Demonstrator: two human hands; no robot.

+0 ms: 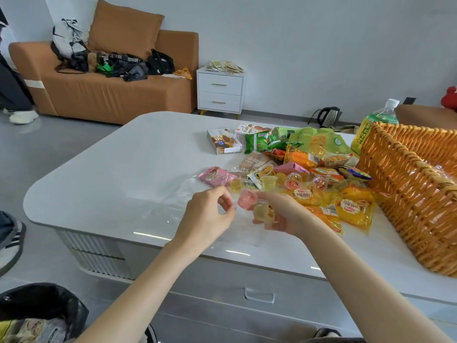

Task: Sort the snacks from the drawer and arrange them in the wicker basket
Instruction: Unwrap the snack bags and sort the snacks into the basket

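Head view only. The snacks (pixel 309 164) are out on the table (pixel 99 181), piled just left of the wicker basket (pixel 408 194), with boxes and green packs at the far-left end of the pile. The drawer (pixel 259 294) below the table looks closed, so I'd call the unloading done. The basket is nearly unfilled: one clear wrapper shows inside, and the wall hides the rest. The right hand (pixel 284 214), left of the basket, has its fingers curled round two jelly cups (pixel 263 212), one pink and one yellow. The left hand (pixel 207 214), further left, has thumb and forefinger pinched, apparently on the edge of a clear bag (pixel 178 201). My read: still at the grouping stage, with almost all the arranging in the basket left to do.
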